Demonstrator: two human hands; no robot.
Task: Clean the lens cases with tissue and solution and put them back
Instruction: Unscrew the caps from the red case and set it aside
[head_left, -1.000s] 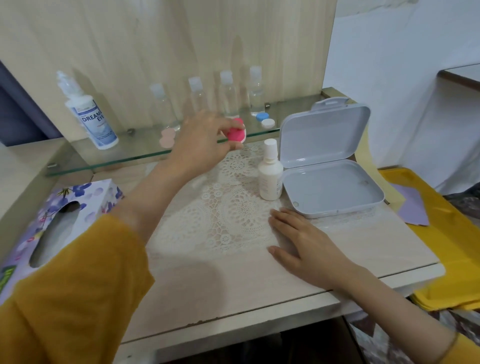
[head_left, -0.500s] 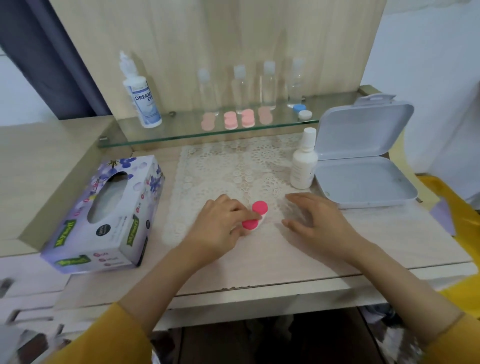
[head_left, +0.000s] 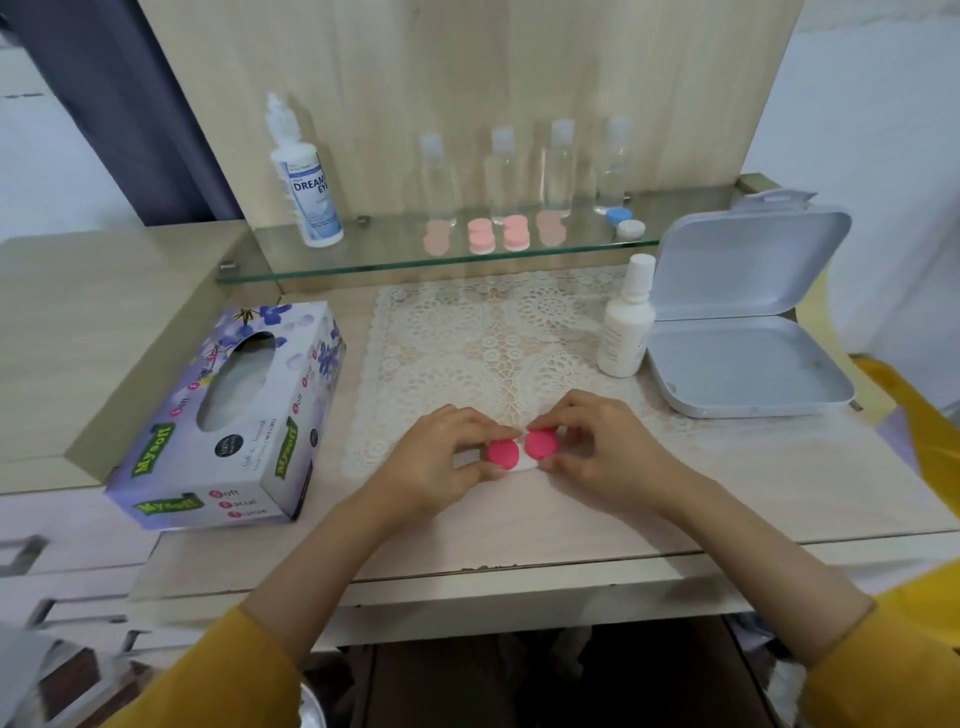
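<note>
Pink-capped lens case (head_left: 525, 464) lay low on the table (head_left: 571, 525), left hand (head_left: 436, 460) and right hand (head_left: 605, 452) each pinching one cap (head_left: 503, 451) with curled fingers (head_left: 563, 415), seemingly to unscrew both.

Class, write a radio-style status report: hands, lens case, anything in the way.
Left hand, right hand each pinch a cap of the pink lens case. Caps on, at lace mat's front edge. Tissue box, white bottle clear.

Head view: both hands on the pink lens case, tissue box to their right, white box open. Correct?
No: the head view shows the tissue box left of the hands, not right. Left hand and right hand both hold the pink lens case; the white box is open.
</note>
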